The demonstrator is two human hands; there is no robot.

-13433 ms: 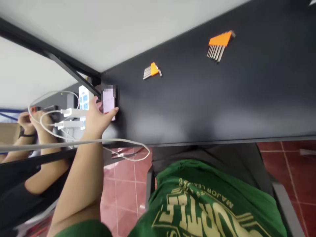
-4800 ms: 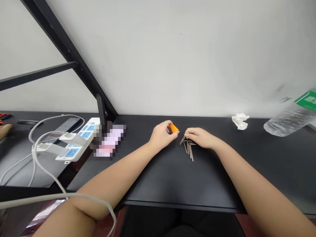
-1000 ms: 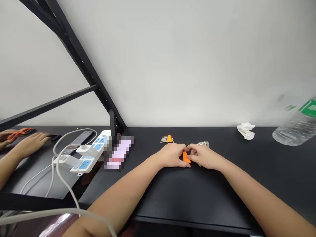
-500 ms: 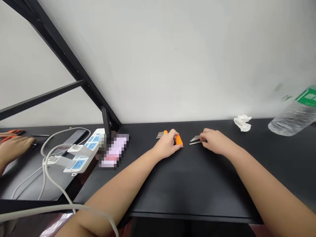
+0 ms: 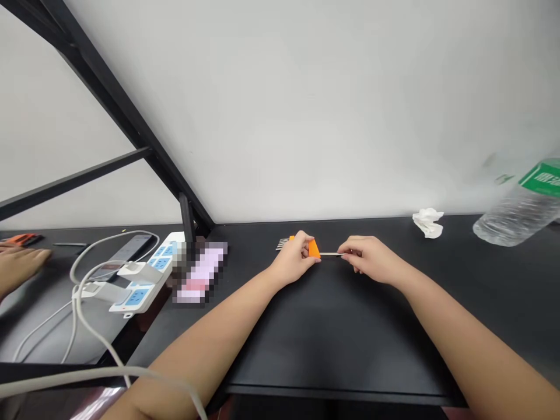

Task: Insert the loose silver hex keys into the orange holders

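My left hand grips an orange plastic holder between thumb and fingers, on the black table. Several thin metal rods, which look like hex keys, stick out past its left side. Between the holder and my right hand runs a single straight hex key. Its left end meets the holder's right side, and my right thumb and fingertips pinch the other end. My right fingers hide that end, so I cannot see whether more keys are in the hand.
A white power strip with plugs and cables, plus a blurred-out pinkish rectangle, lie left. Crumpled tissue and a tilted plastic bottle are right. Another person's hand rests far left. A black metal frame rises there.
My right hand has moved slightly left and now holds one key against the holder. The bundle of keys at its fingertips no longer shows. The other person's hand has shifted left.
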